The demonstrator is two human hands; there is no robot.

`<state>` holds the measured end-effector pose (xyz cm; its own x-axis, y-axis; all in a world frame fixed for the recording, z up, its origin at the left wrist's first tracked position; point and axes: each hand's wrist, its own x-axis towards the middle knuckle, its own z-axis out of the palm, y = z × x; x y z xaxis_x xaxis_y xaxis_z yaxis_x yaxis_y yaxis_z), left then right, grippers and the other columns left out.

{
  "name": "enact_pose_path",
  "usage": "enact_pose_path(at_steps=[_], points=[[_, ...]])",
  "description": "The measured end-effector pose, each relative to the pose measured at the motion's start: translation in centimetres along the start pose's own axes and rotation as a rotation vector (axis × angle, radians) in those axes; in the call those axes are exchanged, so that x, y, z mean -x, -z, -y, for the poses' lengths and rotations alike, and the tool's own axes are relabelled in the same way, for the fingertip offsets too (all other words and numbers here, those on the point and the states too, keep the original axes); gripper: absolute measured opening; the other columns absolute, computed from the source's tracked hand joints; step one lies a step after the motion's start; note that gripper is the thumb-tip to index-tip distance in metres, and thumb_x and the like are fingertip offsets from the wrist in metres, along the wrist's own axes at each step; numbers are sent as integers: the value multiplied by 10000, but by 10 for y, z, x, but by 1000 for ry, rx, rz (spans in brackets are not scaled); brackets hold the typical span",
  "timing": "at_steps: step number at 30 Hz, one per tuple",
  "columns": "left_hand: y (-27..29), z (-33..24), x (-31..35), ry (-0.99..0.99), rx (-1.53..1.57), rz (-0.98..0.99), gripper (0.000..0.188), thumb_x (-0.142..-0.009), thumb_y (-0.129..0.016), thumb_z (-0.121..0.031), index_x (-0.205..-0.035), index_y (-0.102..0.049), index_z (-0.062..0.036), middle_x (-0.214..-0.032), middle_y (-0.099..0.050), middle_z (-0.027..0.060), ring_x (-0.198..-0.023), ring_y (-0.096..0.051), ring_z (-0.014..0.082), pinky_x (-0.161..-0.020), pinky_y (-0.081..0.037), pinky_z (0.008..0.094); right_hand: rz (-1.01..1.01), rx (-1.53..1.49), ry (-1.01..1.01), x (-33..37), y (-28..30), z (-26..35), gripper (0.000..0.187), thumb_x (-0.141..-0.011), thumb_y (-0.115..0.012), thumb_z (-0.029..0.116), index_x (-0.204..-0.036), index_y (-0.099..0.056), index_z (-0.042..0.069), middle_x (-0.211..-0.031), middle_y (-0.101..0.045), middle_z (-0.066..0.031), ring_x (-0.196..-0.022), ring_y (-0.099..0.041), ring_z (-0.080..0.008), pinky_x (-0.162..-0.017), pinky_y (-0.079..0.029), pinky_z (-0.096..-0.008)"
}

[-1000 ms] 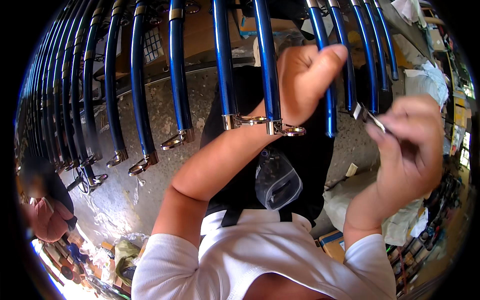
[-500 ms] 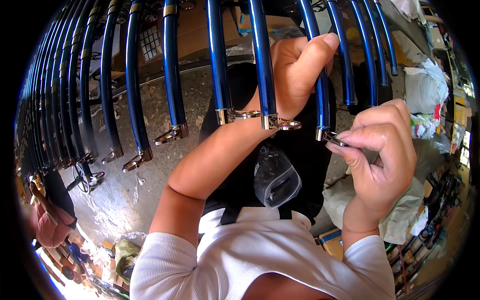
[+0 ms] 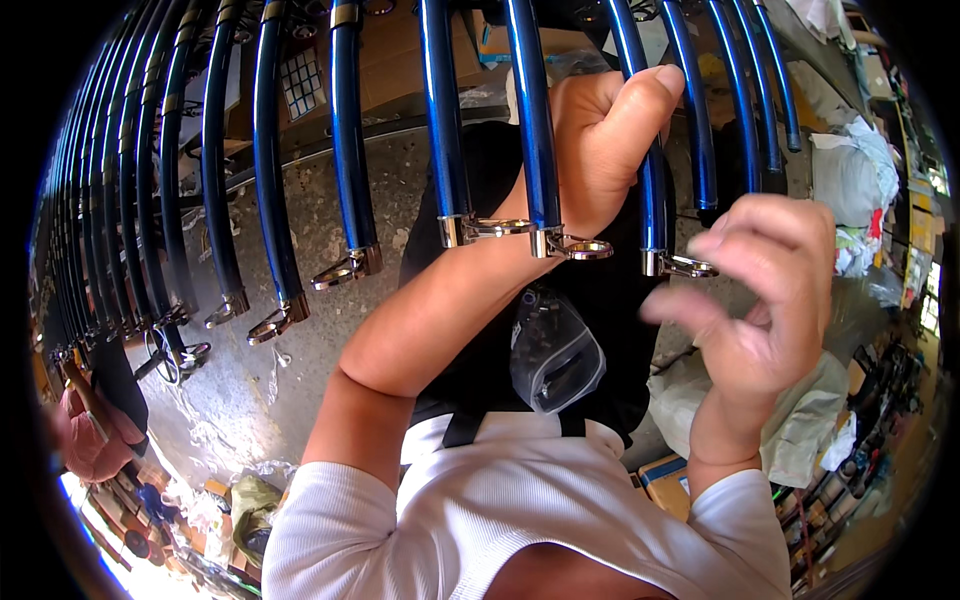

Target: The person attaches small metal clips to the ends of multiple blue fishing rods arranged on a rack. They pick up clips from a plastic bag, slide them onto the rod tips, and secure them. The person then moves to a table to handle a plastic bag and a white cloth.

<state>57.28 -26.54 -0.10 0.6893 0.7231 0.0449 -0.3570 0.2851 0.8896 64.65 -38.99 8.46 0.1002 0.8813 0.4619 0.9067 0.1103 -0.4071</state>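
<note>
Your left grip [image 3: 605, 150] is apparently holding the rod [image 3: 652, 215]; your right grip [image 3: 770, 290] is standing wide beside the ring [image 3: 676, 264]. You should be steadying the rod, checking alignment.

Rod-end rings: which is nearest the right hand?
Rightmost visible ring, on the blue rod the left hand grips; it sits beside the open right hand; others lie farther left.

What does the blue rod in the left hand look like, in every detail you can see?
The blue rod is slim, glossy and apparently round. It slants down from the picture's top edge, where its upper part is cut off, among similar rods. The left hand wraps it. Its lower end carries a shiny, metal-looking sleeve with a ring jutting right. The open right hand is beside the ring; contact is unclear.
</note>
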Motion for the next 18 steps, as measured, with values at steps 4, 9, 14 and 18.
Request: enact_pose_path(at_steps=[4,9,14,18], points=[[-3,-2,3,19,24,-22,491,-951,-469,-384,-571,-462,-74,-518,-422,30,-495,-385,124,-504,-292,281,-4,55,-30,4,-2,-4,536,-478,-909,143,-911,-605,54,-927,-544,-82,-836,-529,-216,-740,-435,-311],[-12,1,9,-16,44,-53,492,-933,-478,-407,-572,-457,-73,-517,-422,34,-498,-386,136,-500,-295,292,-72,-31,-112,-1,-6,1,540,-484,-895,94,-902,-556,50,-884,-496,-42,-797,-465,-164,-719,-379,-272],[4,2,5,-151,-24,99,581,-989,-394,-472,-643,-547,-32,-549,-476,22,-511,-449,143,-523,-353,310,-137,-42,-99,-4,-13,4,553,-496,-896,87,-925,-547,62,-881,-482,-15,-760,-414,-133,-683,-337,-252],[0,-4,2,84,-38,-27,773,-943,-172,-695,-511,-426,-106,-469,-391,-2,-449,-398,112,-452,-289,276,-164,-83,-103,-6,-16,5,590,-519,-916,113,-977,-546,72,-881,-474,1,-732,-391,-111,-654,-318,-239]])
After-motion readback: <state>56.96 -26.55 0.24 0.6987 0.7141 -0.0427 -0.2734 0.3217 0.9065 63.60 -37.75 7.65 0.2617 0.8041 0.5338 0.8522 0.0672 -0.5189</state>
